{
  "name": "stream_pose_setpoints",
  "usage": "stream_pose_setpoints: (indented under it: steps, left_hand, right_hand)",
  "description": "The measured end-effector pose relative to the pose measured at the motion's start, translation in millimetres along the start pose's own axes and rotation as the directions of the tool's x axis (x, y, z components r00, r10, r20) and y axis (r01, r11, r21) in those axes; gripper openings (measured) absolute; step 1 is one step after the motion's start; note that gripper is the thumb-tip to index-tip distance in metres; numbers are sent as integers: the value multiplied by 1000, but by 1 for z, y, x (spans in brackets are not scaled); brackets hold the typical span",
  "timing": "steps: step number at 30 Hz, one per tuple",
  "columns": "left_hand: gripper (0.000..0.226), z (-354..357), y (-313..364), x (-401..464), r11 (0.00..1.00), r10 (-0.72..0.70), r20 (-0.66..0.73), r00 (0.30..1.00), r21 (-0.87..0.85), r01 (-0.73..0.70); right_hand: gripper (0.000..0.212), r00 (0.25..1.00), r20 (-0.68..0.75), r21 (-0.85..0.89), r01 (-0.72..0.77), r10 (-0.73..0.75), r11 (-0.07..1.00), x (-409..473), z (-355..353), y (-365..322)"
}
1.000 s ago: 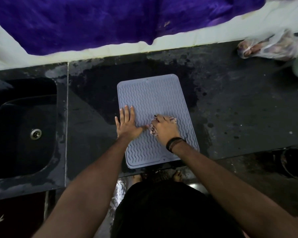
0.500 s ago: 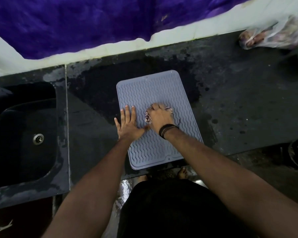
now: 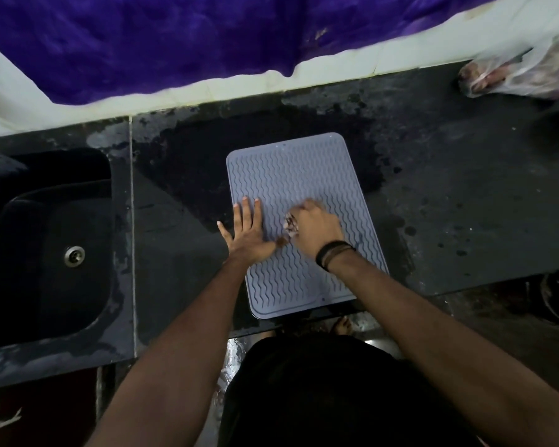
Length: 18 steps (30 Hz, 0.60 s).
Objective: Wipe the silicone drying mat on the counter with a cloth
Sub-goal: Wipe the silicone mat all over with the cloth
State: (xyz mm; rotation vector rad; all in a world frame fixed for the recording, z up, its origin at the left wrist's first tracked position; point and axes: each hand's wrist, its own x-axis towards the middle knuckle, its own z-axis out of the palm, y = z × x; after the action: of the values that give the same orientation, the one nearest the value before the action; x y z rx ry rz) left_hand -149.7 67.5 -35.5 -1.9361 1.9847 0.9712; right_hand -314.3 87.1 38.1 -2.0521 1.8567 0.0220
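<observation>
A grey-blue silicone drying mat (image 3: 288,169) with wavy ridges lies on the dark counter (image 3: 465,204). My left hand (image 3: 247,232) rests flat on the mat's left edge, fingers spread, pressing it down. My right hand (image 3: 315,229), with a dark band on the wrist, is closed over a small bunched cloth (image 3: 291,224) pressed against the middle of the mat. Only a patch of the cloth shows beside my thumb; the hand hides the remainder.
A dark sink (image 3: 46,240) with a metal drain (image 3: 75,255) is set in the counter to the left. A clear plastic bag (image 3: 523,71) lies at the back right. Purple fabric (image 3: 207,37) hangs over the pale wall behind. The counter's front edge runs just below the mat.
My right hand with the cloth has slid away from me up the mat, from its lower middle to its centre. The left hand has stayed flat on the left edge.
</observation>
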Motion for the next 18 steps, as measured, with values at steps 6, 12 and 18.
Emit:
stream_pose_setpoints:
  steps: [6,12,18]
  left_hand:
    - [143,-3,2,0,999,-22,35,999,32,21]
    - [144,-4,-1,3,1000,-23,83,996,-13,24]
    - [125,-5,-4,3,998,26,84,996,-54,-21]
  right_hand:
    - [58,996,78,-119,59,-50,991,24,15,-17]
    - [54,992,98,-53,85,-80,995,-31,33,13]
    - [50,996,83,0,-18,18,1000,-46,30,12]
